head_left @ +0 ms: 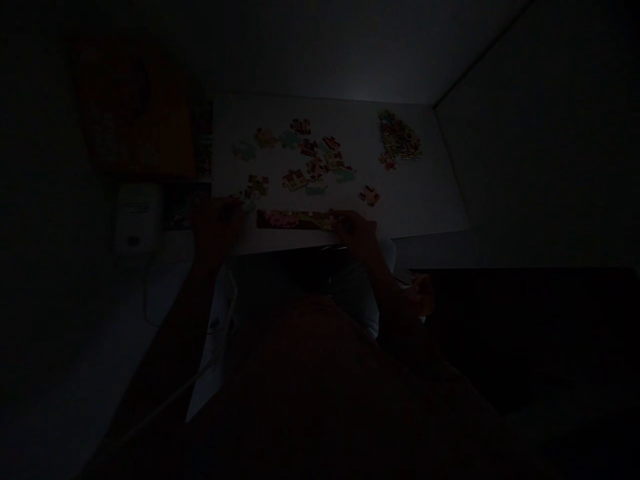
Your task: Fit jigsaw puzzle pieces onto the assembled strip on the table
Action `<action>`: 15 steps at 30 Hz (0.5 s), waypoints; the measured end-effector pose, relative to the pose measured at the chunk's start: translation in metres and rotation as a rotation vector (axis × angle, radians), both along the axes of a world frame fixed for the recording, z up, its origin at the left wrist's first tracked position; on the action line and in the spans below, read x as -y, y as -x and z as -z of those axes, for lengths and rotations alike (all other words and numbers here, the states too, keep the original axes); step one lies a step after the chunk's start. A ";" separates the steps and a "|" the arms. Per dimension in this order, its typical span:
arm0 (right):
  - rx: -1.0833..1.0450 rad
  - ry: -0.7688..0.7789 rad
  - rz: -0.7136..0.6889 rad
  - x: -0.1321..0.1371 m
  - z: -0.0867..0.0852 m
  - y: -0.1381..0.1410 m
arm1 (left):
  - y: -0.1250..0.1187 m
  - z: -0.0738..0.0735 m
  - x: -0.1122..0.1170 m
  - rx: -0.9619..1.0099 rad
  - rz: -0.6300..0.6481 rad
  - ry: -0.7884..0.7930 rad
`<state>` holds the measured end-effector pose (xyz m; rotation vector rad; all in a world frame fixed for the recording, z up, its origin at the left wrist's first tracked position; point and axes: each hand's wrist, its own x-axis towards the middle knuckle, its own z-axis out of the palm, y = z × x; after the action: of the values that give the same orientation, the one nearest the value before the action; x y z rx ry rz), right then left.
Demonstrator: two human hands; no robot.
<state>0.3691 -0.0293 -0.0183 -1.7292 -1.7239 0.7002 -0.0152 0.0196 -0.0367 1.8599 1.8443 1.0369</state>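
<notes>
Left hand (pixel 217 227): lying beside loose jigsaw pieces (pixel 257 187), openness unclear in the dark.
Right hand (pixel 357 230): touching assembled puzzle strip (pixel 295 220), grip unclear.
Pieces: handling as light, stiff card, edge-held.

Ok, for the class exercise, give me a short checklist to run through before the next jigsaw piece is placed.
1. Assembled strip lies along the near edge of the white table: ok.
2. Right hand is at the strip's right end: ok.
3. Left hand is next to a loose piece: ok.
4. Scattered pieces lie apart from the heap of pieces: ok.
5. Light is enough to read the piece pictures: not ok, the scene is very dark.
6. Strip joints are fully seated: cannot tell.
</notes>
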 end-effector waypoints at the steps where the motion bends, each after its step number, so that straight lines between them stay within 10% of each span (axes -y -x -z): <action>1: 0.038 -0.010 -0.014 0.000 -0.001 0.000 | 0.000 0.000 0.000 0.015 0.005 0.014; 15: 0.407 -0.018 -0.084 -0.013 0.000 0.006 | -0.001 -0.008 0.003 -0.017 0.007 0.049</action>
<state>0.3630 -0.0163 -0.0179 -1.8919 -2.0747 0.3809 -0.0141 0.0170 -0.0286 1.8511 1.8542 0.9675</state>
